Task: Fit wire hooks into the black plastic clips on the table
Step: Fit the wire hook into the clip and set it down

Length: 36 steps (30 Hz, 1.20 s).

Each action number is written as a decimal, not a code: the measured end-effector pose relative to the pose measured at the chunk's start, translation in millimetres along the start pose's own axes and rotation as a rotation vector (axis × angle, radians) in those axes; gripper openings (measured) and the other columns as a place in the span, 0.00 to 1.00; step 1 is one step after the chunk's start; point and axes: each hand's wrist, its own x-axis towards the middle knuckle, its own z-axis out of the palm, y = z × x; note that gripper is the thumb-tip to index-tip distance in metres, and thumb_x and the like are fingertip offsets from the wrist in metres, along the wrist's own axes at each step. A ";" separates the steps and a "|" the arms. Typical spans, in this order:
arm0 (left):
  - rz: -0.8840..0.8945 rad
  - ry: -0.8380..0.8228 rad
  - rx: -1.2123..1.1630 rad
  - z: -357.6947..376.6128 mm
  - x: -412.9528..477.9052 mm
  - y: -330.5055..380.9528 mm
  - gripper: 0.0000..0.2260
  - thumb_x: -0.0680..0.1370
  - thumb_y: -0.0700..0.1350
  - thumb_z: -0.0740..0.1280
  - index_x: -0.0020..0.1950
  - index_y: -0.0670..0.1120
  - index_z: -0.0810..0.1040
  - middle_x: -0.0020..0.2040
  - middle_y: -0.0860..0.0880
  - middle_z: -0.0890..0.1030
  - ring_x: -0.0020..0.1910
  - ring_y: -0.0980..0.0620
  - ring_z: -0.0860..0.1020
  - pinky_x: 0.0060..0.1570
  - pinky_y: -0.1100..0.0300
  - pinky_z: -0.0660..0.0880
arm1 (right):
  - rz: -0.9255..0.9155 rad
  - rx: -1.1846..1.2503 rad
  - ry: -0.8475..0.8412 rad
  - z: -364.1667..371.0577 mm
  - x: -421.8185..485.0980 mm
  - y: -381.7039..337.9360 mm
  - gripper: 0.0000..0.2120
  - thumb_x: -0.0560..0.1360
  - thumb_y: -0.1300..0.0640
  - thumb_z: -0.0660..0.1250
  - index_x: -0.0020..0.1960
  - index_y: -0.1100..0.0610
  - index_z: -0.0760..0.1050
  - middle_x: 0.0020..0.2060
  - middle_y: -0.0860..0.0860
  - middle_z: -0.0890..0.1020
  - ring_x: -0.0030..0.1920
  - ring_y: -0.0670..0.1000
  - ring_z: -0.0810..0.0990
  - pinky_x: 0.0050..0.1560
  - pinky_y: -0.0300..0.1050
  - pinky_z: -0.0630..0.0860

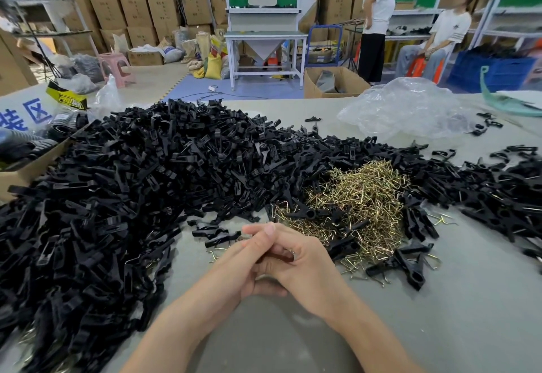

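My left hand and my right hand meet low over the grey table, fingers curled together around one black plastic clip, mostly hidden between them. A small bit of wire shows at the clip's right end. A heap of brass-coloured wire hooks lies just beyond my right hand. A huge pile of black clips covers the left and middle of the table, and more clips spread to the right.
A cardboard box sits at the table's left edge. A crumpled clear plastic bag lies at the back right. Two people are by shelves beyond the table, among stacked cartons and a white workbench.
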 end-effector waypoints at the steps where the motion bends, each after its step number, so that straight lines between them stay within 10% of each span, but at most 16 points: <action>1: 0.005 0.005 0.018 0.2 0.1 -0.9 0.29 0.74 0.66 0.67 0.56 0.41 0.82 0.56 0.41 0.83 0.54 0.44 0.82 0.52 0.46 0.81 | -0.001 -0.003 0.001 -0.5 -0.6 -0.6 0.18 0.75 0.73 0.69 0.56 0.54 0.85 0.60 0.42 0.82 0.55 0.47 0.84 0.54 0.39 0.80; 11: 0.078 0.119 0.154 0.8 5.3 -12.5 0.26 0.65 0.74 0.71 0.42 0.51 0.84 0.45 0.46 0.84 0.43 0.43 0.84 0.47 0.45 0.81 | -0.022 -0.038 -0.001 -2.4 -3.8 -5.1 0.17 0.74 0.73 0.70 0.53 0.55 0.85 0.58 0.41 0.83 0.59 0.41 0.81 0.55 0.29 0.75; 18: 0.005 0.116 -0.102 4.0 4.0 -6.7 0.17 0.68 0.63 0.69 0.32 0.50 0.77 0.40 0.46 0.81 0.41 0.50 0.79 0.43 0.54 0.78 | 0.055 -0.150 0.008 -0.9 -1.9 -3.3 0.26 0.75 0.60 0.75 0.64 0.34 0.76 0.49 0.55 0.81 0.47 0.55 0.79 0.58 0.54 0.78; 36: -0.092 0.078 -0.278 4.1 7.3 -3.8 0.21 0.78 0.61 0.62 0.41 0.43 0.71 0.40 0.45 0.78 0.43 0.48 0.75 0.50 0.55 0.73 | -0.001 -0.294 0.030 -3.8 -2.4 5.6 0.19 0.76 0.58 0.72 0.59 0.36 0.77 0.43 0.45 0.78 0.45 0.54 0.78 0.52 0.54 0.78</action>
